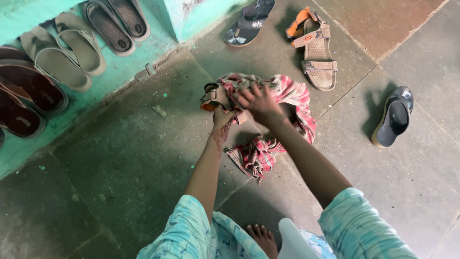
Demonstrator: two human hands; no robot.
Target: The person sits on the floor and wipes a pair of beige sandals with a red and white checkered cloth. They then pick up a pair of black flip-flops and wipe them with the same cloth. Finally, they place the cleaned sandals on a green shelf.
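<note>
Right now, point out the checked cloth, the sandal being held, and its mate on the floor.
checked cloth (pixel 297 93), head view, red upper fold.
held sandal (pixel 212 96), head view, tan strap end.
sandal on floor (pixel 320 60), head view, footbed middle.

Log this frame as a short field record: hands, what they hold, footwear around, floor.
left hand: grips tan sandal from below
right hand: presses red checked cloth onto that sandal
matching sandal: lies on stone floor, apart
dark slippers: one at right, one at top
wall step: several sandal pairs
</note>
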